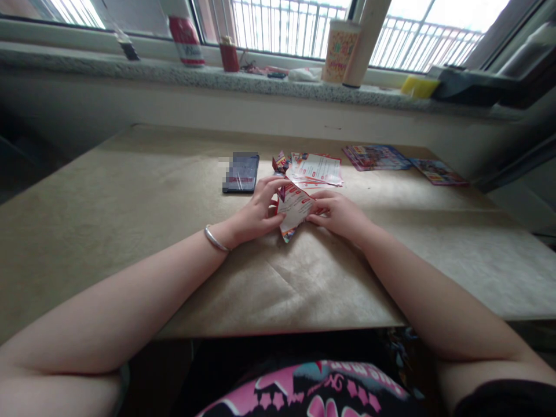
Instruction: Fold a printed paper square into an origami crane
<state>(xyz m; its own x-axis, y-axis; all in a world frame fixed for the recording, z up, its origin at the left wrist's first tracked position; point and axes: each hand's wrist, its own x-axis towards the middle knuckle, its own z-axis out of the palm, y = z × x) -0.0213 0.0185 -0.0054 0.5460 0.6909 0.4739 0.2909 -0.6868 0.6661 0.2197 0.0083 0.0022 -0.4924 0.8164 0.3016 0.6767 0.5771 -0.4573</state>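
Observation:
Between my two hands is a partly folded sheet of printed paper (294, 208), white with red lettering and a coloured lower tip. My left hand (263, 211), with a silver bangle at the wrist, grips its left edge between thumb and fingers. On the right edge, my right hand (332, 211) pinches the paper with thumb and fingertips. Just beyond lies a pile of similar printed sheets (319, 168). A small folded paper piece (281, 162) stands beside the pile, partly hidden behind my left hand.
A dark phone (243, 174) lies left of the papers on the beige table (130, 231). Colourful leaflets (376, 157) are stacked at the back right, another bundle (438, 171) beside them. On the windowsill stand a red can (186, 41), a red bottle (229, 55) and a patterned cup (340, 52).

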